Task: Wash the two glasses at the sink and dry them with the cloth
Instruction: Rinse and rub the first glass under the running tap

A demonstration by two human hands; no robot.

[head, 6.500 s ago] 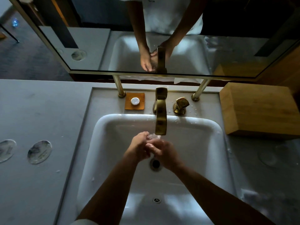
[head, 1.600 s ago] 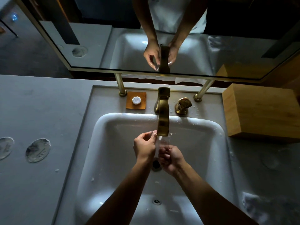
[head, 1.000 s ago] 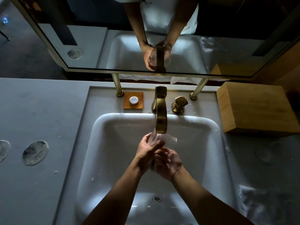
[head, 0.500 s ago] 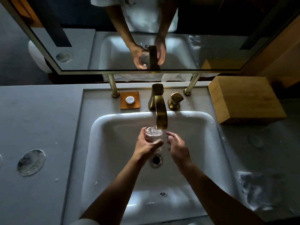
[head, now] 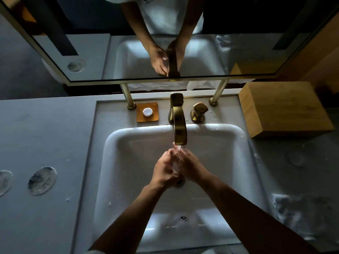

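head view shows both hands [head: 177, 165], apart a moment ago, now closed around the glass [head: 175, 165] under the tap [head: 178, 129], so washing continues.

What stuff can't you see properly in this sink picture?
Head view only:
- Glass: almost wholly hidden between the left hand and right hand; only a pale sliver shows.
- Drain: mostly covered by the hands.
- Second glass: too dim to pick out on the counter.
- Cloth: dark and blurred at the right.
- Leftmost coaster: cut by the left edge.
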